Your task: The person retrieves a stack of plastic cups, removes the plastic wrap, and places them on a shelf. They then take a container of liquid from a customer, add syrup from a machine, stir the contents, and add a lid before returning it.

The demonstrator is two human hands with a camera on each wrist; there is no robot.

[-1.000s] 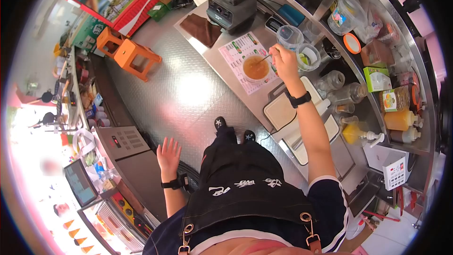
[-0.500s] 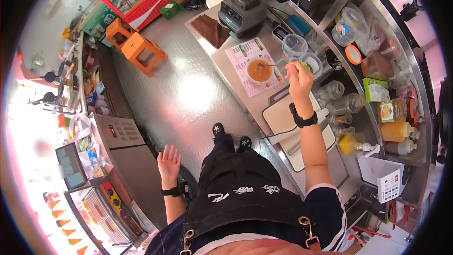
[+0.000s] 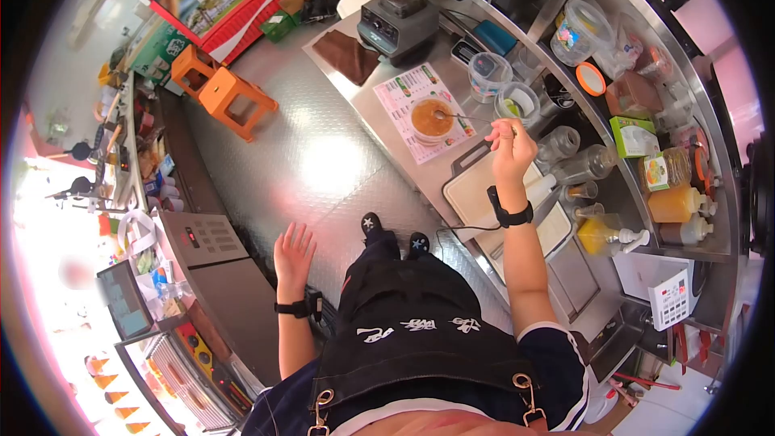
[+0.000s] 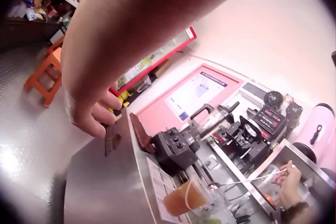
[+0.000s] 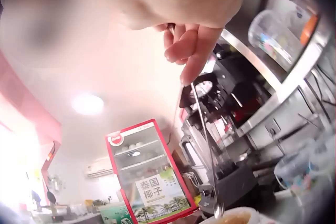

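Note:
In the head view my right hand (image 3: 513, 153) pinches the end of a long thin metal spoon (image 3: 468, 117), its bowl at the cup of orange-brown liquid (image 3: 431, 119). The cup stands on a printed sheet (image 3: 401, 94) on the steel counter. In the right wrist view the spoon (image 5: 206, 134) hangs down from thumb and fingers (image 5: 195, 50), its bowl just over the rim of the cup (image 5: 242, 219). My left hand (image 3: 294, 260) is held out over the floor with spread fingers and holds nothing.
A blender (image 3: 398, 24) and brown cloth (image 3: 345, 55) stand beyond the cup. Plastic tubs (image 3: 489, 75), glass jars (image 3: 587, 163) and a cutting board (image 3: 483, 187) lie near my right arm. Orange stools (image 3: 234, 101) stand on the floor.
My right hand has drawn back from the cup, and more of the spoon shows between hand and cup. The left hand stays spread in much the same place.

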